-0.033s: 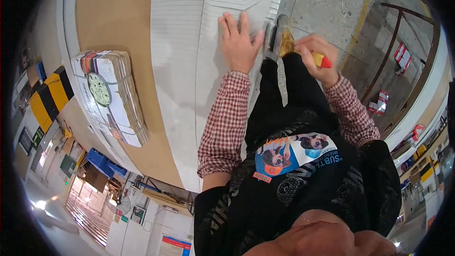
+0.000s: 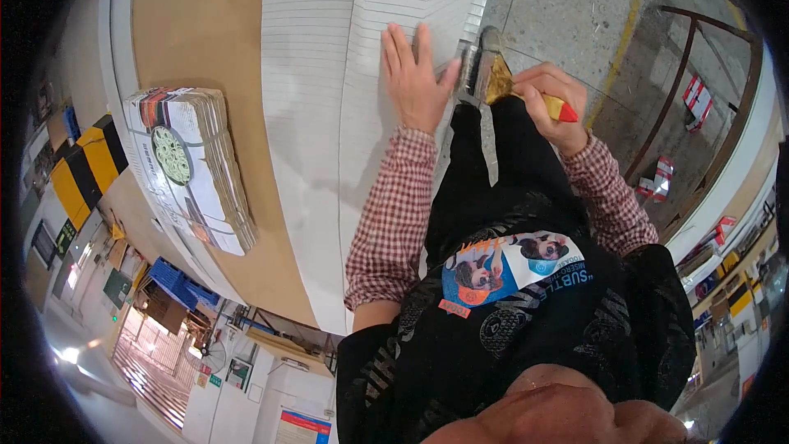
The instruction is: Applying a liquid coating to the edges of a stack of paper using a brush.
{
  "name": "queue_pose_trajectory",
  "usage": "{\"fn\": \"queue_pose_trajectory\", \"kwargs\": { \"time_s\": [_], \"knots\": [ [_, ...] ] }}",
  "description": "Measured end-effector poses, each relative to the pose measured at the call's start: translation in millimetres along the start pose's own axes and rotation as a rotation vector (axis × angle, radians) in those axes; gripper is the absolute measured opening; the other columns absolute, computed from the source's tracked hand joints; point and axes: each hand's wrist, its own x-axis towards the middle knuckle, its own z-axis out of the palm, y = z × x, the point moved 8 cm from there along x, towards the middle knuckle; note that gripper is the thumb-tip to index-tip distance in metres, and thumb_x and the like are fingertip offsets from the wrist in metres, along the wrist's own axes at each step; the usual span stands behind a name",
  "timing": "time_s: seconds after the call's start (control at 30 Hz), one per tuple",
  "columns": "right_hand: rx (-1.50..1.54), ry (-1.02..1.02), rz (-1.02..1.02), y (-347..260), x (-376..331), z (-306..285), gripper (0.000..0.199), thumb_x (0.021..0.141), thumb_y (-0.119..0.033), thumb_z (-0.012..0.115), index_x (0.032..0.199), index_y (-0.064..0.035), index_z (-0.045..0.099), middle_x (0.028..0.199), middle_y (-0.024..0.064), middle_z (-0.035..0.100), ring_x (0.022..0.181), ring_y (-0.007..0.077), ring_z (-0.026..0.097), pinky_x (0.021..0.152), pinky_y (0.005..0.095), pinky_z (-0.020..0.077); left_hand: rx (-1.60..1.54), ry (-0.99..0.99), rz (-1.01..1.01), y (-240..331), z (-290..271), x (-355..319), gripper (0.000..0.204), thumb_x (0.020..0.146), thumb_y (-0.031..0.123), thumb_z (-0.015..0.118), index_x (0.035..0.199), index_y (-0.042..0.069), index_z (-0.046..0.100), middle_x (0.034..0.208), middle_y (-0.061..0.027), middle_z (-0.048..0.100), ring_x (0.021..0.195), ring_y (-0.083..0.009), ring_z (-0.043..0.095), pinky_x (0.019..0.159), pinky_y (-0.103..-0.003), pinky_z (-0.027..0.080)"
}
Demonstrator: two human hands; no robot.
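Observation:
Many white sheets (image 2: pixel 308 74) lie fanned in narrow overlapping steps, with their edges showing as fine lines. My left hand (image 2: pixel 415 74) rests flat on them near the right side, its fingers spread. A flat brush (image 2: pixel 500 80) with a gold-coloured metal band and a yellow, red-tipped handle is gripped in my right hand (image 2: pixel 552 103). Its dark bristles meet the right edge of the sheets, beside my left thumb. Whether anything wet is on the bristles I cannot tell.
On the tan board (image 2: pixel 197 33) to the left sits a strapped bundle of printed paper (image 2: pixel 193 168). Beyond the table's right edge are a concrete floor (image 2: pixel 567 8) and a rusty metal frame (image 2: pixel 689 57). Red-and-white packets (image 2: pixel 697 103) lie there. Blue crates (image 2: pixel 182 284) stand at lower left.
The brush and my right hand have shifted very slightly. My left hand sits a touch lower, and a crease in the sheets above its fingers no longer shows.

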Motion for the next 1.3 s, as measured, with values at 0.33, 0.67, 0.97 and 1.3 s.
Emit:
{"fn": "queue_pose_trajectory", "kwargs": {
  "time_s": [0.33, 0.67, 0.97, 1.3],
  "knots": [
    [-0.113, 0.199, -0.095, 4.0, 28.5, -27.7, 0.010, 0.082, -0.004, 0.061, 0.074, 0.0013, 0.064, 0.079, 0.0106, 0.066, 0.067, 0.0157, 0.062, 0.058, 0.0258, 0.0476, -0.019, -0.030, -0.021, -16.0, 0.9, -60.6, 0.065, 0.086, 0.042, 0.055, 0.138, 0.006, 0.038, 0.140, -0.0309, 0.031, 0.128, -0.0491, 0.030, 0.103, -0.050, 0.032],
    [0.058, 0.011, 0.025, -8.5, -21.2, -1.5, 0.010, 0.081, -0.005, 0.059, 0.074, 0.0008, 0.065, 0.078, 0.0121, 0.066, 0.068, 0.0181, 0.063, 0.062, 0.0273, 0.0494, -0.050, -0.035, 0.081, -20.0, -8.8, -49.8, 0.047, 0.086, 0.031, 0.053, 0.127, 0.007, 0.053, 0.125, -0.0319, 0.046, 0.114, -0.0499, 0.045, 0.087, -0.047, 0.047],
    [-0.015, 0.076, -0.028, -4.8, -29.9, 3.2, 0.011, 0.082, -0.006, 0.059, 0.076, 0.0023, 0.064, 0.079, 0.0128, 0.065, 0.070, 0.0188, 0.062, 0.063, 0.0277, 0.0480, 0.053, -0.012, 0.115, -12.1, -12.9, -43.5, 0.041, 0.091, 0.031, 0.046, 0.126, 0.012, 0.055, 0.122, -0.0284, 0.051, 0.111, -0.0439, 0.050, 0.077, -0.044, 0.052],
    [0.172, 0.261, 0.062, 36.0, 34.4, -54.9, 0.017, 0.089, -0.006, 0.051, 0.081, 0.0019, 0.065, 0.081, 0.0068, 0.066, 0.076, 0.0133, 0.061, 0.070, 0.0255, 0.0479, -0.004, -0.015, -0.131, -17.3, 7.6, -85.0, 0.077, 0.081, 0.048, 0.063, 0.140, 0.008, 0.035, 0.146, -0.0301, 0.018, 0.134, -0.0485, 0.018, 0.108, -0.052, 0.020]
  ]
}}
